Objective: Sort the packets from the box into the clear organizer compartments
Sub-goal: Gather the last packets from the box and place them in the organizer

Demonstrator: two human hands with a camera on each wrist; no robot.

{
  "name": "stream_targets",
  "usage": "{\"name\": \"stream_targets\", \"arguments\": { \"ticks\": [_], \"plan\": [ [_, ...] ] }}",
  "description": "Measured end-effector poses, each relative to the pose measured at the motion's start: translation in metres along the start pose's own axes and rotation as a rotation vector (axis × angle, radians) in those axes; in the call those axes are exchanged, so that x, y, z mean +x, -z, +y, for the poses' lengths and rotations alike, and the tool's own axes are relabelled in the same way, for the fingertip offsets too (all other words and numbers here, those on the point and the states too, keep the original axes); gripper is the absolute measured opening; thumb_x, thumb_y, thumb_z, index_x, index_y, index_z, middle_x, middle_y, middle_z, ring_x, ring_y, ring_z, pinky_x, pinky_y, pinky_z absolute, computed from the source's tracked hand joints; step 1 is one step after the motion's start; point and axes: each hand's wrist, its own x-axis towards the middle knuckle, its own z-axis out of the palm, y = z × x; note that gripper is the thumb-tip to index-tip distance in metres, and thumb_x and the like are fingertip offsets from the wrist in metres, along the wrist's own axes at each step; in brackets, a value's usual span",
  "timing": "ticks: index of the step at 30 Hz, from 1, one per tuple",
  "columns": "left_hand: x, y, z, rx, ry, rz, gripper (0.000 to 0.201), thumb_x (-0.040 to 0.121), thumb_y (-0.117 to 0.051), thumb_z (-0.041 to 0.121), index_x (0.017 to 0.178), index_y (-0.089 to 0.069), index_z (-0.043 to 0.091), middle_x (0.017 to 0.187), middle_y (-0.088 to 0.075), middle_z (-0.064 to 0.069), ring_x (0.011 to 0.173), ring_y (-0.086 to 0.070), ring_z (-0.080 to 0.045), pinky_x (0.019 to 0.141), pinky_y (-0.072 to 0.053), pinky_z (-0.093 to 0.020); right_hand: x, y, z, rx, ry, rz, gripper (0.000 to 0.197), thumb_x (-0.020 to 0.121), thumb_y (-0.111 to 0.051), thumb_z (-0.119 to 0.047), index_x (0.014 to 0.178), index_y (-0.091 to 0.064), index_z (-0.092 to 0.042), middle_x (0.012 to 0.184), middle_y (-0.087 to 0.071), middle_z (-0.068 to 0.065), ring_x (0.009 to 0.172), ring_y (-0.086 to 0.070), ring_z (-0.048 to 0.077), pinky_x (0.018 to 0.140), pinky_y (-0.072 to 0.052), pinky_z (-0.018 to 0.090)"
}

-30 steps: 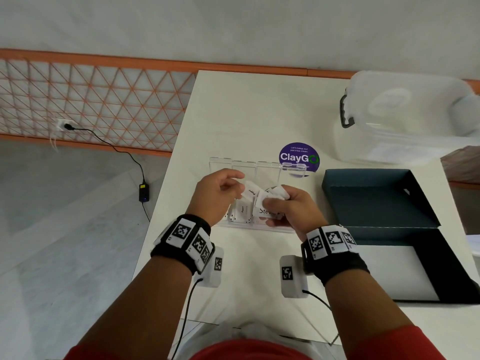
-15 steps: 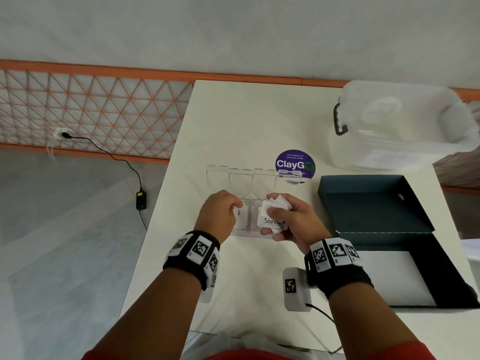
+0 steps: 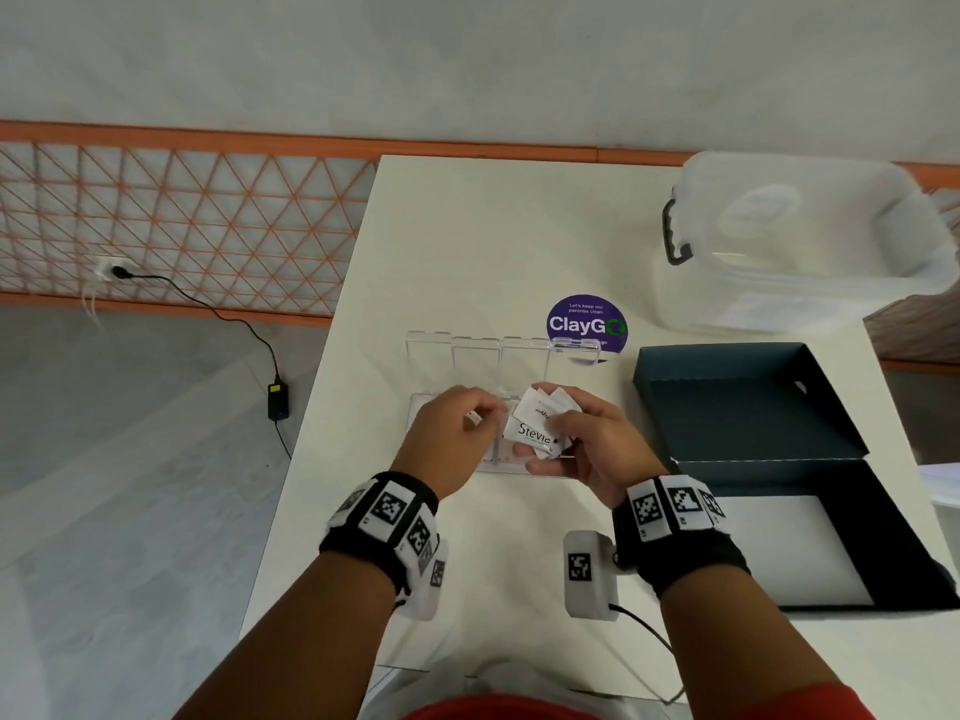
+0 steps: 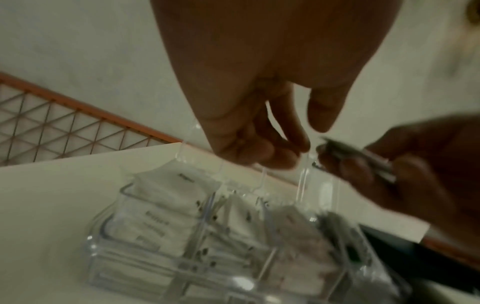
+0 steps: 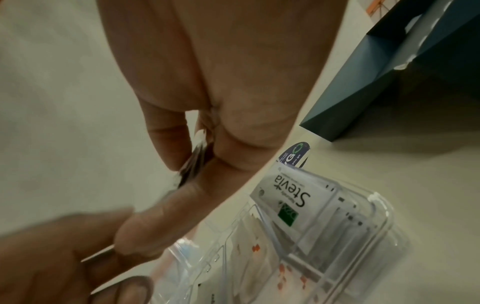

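The clear organizer (image 3: 478, 356) stands on the white table with its lid up, and its compartments hold white packets (image 4: 166, 195), among them a Stevia packet (image 5: 293, 197) in an end one. My right hand (image 3: 545, 439) hovers just above it and grips a fan of several white packets (image 3: 543, 405), a Stevia packet (image 3: 532, 433) lowest. My left hand (image 3: 485, 415) is beside it with curled fingers. Its fingertips (image 4: 298, 152) meet the fan's edge, and whether they pinch a packet is unclear. The dark box (image 3: 743, 407) lies open at the right.
A lidded translucent storage tub (image 3: 800, 241) stands at the table's far right. A purple ClayGo sticker (image 3: 586, 324) is on the table behind the organizer. The table's left edge drops to the floor, where a cable and an adapter (image 3: 278, 402) lie.
My left hand has come up from the organizer's compartments to the packets in my right hand. The right hand has kept its packets and hardly moved.
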Motion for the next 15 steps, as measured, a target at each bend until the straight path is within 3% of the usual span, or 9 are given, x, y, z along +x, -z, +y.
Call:
{"name": "stream_targets", "arguments": {
  "ticks": [2, 6, 12, 15],
  "plan": [
    [-0.002, 0.003, 0.009, -0.174, 0.071, -0.092, 0.011, 0.083, -0.071, 0.037, 0.092, -0.065, 0.037, 0.084, -0.064, 0.019, 0.069, -0.058, 0.002, 0.062, -0.044, -0.009, 0.003, -0.003, 0.001, 0.001, 0.008, 0.012, 0.034, 0.092, -0.048, 0.006, 0.11, -0.071, -0.012, 0.091, -0.073, 0.018, 0.078, -0.071, 0.036, 0.058, -0.061, 0.037],
    [0.0, 0.007, 0.011, -0.195, 0.101, -0.053, 0.02, 0.08, -0.077, 0.027, 0.088, -0.062, 0.036, 0.076, -0.065, 0.016, 0.065, -0.059, 0.005, 0.06, -0.047, -0.01, 0.005, -0.011, 0.002, -0.029, 0.018, 0.012, 0.027, 0.094, -0.05, 0.0, 0.104, -0.072, -0.011, 0.092, -0.072, 0.018, 0.08, -0.07, 0.035, 0.06, -0.061, 0.037],
    [0.0, 0.017, 0.005, -0.276, 0.165, -0.02, 0.018, 0.085, -0.067, 0.015, 0.092, -0.061, 0.03, 0.088, -0.071, 0.006, 0.071, -0.065, -0.008, 0.06, -0.047, -0.021, 0.007, -0.008, 0.0, 0.014, 0.043, 0.06, 0.027, 0.094, -0.051, 0.002, 0.111, -0.068, -0.009, 0.1, -0.073, 0.025, 0.076, -0.072, 0.038, 0.059, -0.06, 0.036],
    [-0.001, 0.018, 0.005, -0.283, 0.17, -0.027, 0.032, 0.079, -0.067, 0.006, 0.095, -0.054, 0.031, 0.097, -0.069, 0.002, 0.072, -0.066, -0.015, 0.061, -0.05, -0.027, 0.007, -0.007, 0.001, 0.025, 0.056, 0.072, 0.029, 0.092, -0.052, 0.004, 0.11, -0.069, -0.01, 0.098, -0.074, 0.023, 0.077, -0.072, 0.039, 0.058, -0.061, 0.036]
  ]
}}
